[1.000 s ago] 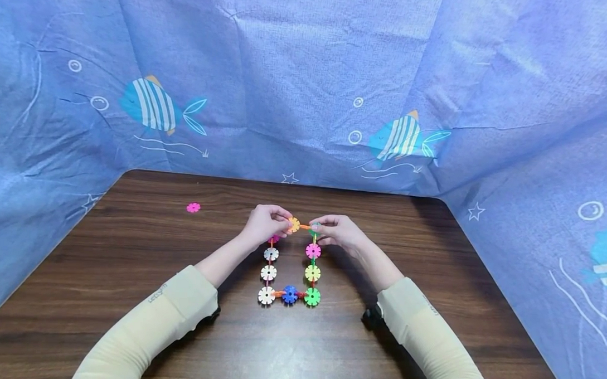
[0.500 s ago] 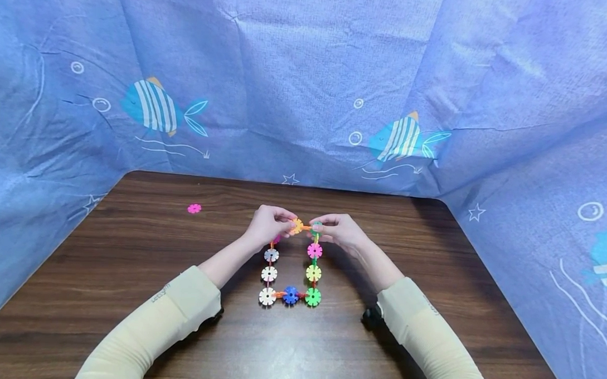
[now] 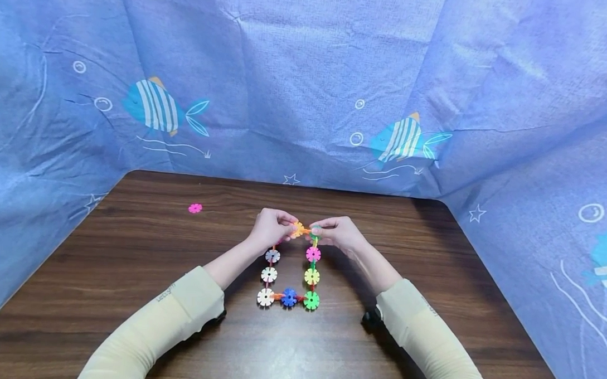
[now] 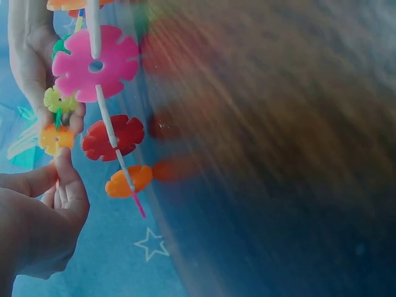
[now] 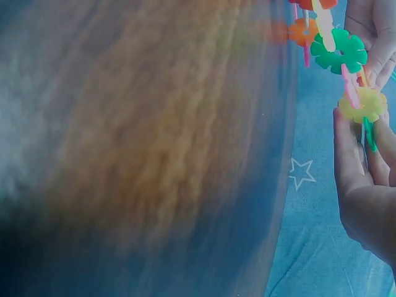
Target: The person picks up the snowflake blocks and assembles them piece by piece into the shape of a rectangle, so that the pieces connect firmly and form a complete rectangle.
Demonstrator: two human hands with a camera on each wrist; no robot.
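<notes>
Slotted, flower-shaped plastic discs link into a nearly rectangular ring on the table. My left hand [image 3: 272,232] pinches the orange disc [image 3: 298,229] at its far side. Opposite, my right hand [image 3: 339,234] pinches the green corner disc [image 3: 315,233]. An edge-on orange disc bridges the two. Down the right run a pink disc [image 3: 313,254] and a yellow disc [image 3: 312,277]; the left side has white discs [image 3: 269,275]. A blue disc [image 3: 288,298] sits in the near row. In the right wrist view, fingers surround a yellow disc [image 5: 364,104] and an edge-on green one. Fingers partly hide the far left corner.
A loose pink disc [image 3: 195,208] lies at the back left of the brown wooden table [image 3: 130,250]. Blue fish-printed cloth [image 3: 297,89] hangs behind the table and along both sides.
My left hand has shifted slightly right with the orange disc, narrowing the gap to my right hand. The right hand keeps its pinch on the green disc, almost in place.
</notes>
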